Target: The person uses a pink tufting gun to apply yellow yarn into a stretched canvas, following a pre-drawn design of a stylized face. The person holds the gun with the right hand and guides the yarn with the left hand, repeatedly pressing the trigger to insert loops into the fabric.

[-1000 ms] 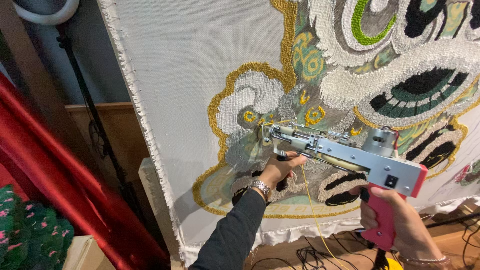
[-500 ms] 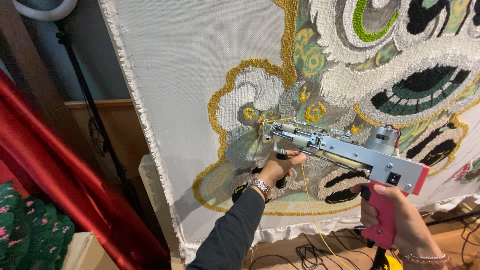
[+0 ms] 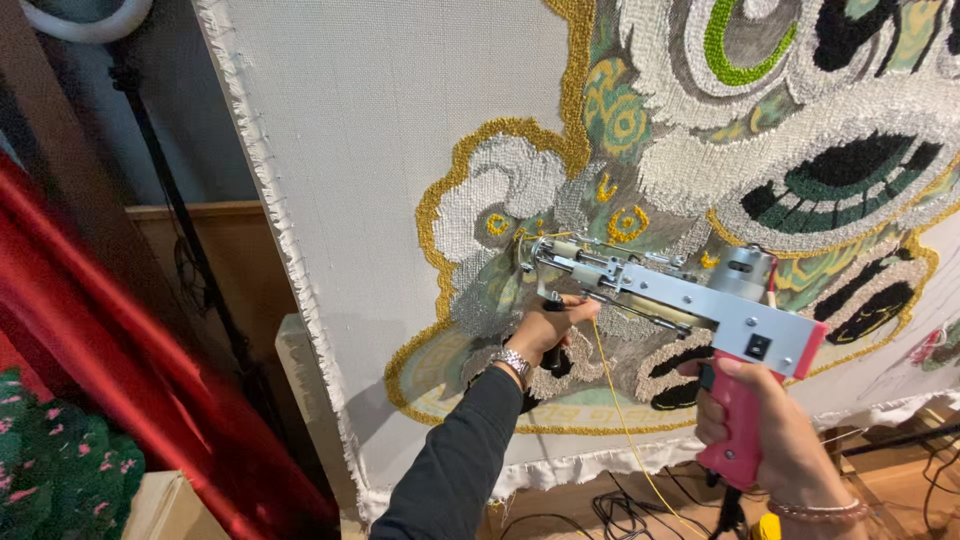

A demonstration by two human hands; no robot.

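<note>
head view: your right hand [image 3: 765, 440] is wrapped tight round the pink grip of the tufting gun [image 3: 690, 300], likely for trigger control. your left hand [image 3: 548, 328] is closed on the black front handle under the nose, probably to steady the needle, which meets the backing cloth [image 3: 380, 160] at the grey-green patch beside the gold outline. yellow yarn [image 3: 618, 420] hangs slack below. a small black square sits on the gun's silver side; no readable labels elsewhere.
</note>
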